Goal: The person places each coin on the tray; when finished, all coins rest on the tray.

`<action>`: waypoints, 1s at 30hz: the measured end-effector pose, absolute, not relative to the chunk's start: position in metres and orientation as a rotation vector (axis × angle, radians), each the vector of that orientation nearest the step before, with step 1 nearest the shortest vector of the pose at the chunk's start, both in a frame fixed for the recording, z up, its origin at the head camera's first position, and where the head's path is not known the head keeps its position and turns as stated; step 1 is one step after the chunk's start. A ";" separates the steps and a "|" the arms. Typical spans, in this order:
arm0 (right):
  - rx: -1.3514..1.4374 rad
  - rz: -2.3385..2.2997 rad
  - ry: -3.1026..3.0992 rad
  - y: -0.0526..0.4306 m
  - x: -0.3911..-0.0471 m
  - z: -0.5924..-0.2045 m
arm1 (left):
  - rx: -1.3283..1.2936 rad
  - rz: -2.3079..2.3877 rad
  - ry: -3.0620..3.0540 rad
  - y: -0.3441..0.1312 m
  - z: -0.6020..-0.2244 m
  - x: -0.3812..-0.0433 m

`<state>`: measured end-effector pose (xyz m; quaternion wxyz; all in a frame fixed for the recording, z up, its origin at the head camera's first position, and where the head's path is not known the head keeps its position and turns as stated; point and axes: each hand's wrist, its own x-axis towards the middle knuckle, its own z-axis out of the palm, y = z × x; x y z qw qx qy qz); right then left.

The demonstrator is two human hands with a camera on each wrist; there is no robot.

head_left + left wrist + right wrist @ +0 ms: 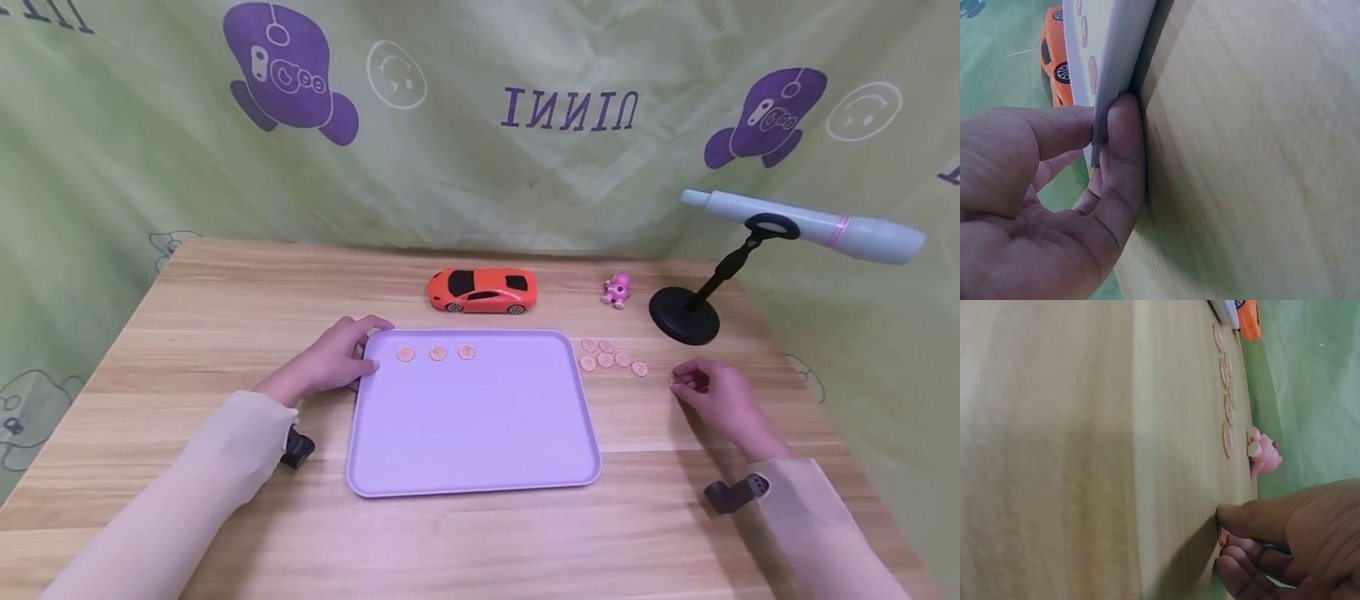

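Observation:
My left hand (341, 352) grips the purple tray (480, 482) at its far left corner. In the left wrist view its fingers (1124, 134) bracket the tray's rim, one of them between the rim and the table. Three copper coins (437, 353) lie in a row along the tray's far side. To the right of the tray, my right hand (720, 398) pinches a single coin (1223, 535) between thumb and fingertips, low at the tabletop. Several more copper coins (605, 360) lie flat on the wood between the tray and this hand.
An orange toy car (482, 291) stands behind the tray. Farther right are a small pink figurine (617, 289) and a light blue microphone (817, 223) on a black stand (684, 315). A green printed curtain (480, 183) hangs along the table's back edge.

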<state>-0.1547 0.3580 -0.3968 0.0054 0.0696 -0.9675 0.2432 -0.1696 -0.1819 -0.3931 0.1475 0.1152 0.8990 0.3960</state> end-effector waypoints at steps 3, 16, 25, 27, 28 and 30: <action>0.194 0.790 -3.064 0.361 -0.157 -0.396 | 0.335 1.141 2.588 -0.182 -0.393 -0.170; 0.168 0.836 -3.026 0.367 -0.154 -0.398 | 0.351 1.132 2.603 -0.182 -0.395 -0.171; 0.177 0.846 -2.979 0.365 -0.154 -0.395 | 0.343 1.122 2.601 -0.182 -0.394 -0.171; 0.158 0.873 -2.973 0.361 -0.156 -0.393 | 0.347 1.133 2.599 -0.182 -0.394 -0.171; 0.149 0.897 -2.967 0.358 -0.157 -0.393 | 0.351 1.132 2.602 -0.182 -0.394 -0.171; 0.142 0.948 -2.948 0.351 -0.159 -0.392 | 0.361 1.129 2.609 -0.182 -0.394 -0.171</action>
